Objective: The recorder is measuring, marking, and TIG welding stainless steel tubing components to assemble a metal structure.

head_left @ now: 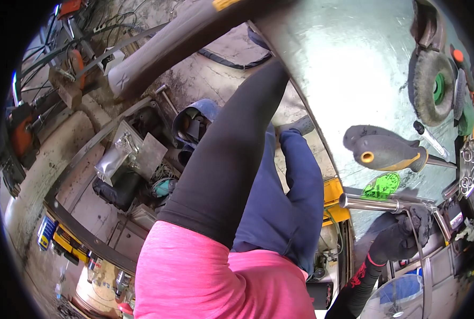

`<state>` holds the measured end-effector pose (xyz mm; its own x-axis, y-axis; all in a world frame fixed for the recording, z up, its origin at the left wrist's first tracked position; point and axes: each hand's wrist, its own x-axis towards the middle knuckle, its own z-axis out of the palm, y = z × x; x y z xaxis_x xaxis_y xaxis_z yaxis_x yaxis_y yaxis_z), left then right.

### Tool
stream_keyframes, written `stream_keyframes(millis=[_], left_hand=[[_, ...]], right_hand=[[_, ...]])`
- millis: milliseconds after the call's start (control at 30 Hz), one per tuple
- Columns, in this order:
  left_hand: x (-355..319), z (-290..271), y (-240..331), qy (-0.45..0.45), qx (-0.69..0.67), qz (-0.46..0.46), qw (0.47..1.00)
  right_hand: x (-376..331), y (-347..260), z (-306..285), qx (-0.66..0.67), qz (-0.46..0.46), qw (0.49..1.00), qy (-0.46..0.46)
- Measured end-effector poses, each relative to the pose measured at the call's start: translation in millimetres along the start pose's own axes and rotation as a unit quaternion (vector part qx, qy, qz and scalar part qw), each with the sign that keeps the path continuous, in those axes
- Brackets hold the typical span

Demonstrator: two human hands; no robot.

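The gloved right hand point(401, 234) is gripping a rigid, slippery polished steel tube point(375, 203) near its fitting; the left hand is out of view.

A round wire brush wheel with a green hub point(432, 87) lies on the metal sheet table point(348, 58), well above the gloved hand. Between them rests a grey and orange tool handle point(388, 154), beside a bright green sticker point(381, 186). A blue bucket point(197, 119), seemingly holding scrap, stands far left.
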<state>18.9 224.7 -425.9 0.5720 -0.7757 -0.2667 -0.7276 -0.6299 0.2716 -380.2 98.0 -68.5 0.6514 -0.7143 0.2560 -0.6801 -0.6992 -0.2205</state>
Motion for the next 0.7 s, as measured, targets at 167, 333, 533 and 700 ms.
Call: stream_keyframes(millis=[167,333,533,700], left_hand=[[-9,-5,-4,0.0,-0.03,-0.003,1.0],[-36,-25,11,-0.001,-0.073,-0.014,0.997],[-71,-50,24,-0.001,-0.139,-0.046,0.989],[-115,-65,32,0.016,-0.26,-0.099,0.96]], right_hand=[[-12,9,-3,-0.158,-0.022,0.987,-0.035],[7,-1,4,-0.053,-0.008,0.998,-0.03],[24,-16,12,-0.012,-0.044,0.999,-0.013],[17,-3,24,0.027,-0.042,0.998,-0.033]])
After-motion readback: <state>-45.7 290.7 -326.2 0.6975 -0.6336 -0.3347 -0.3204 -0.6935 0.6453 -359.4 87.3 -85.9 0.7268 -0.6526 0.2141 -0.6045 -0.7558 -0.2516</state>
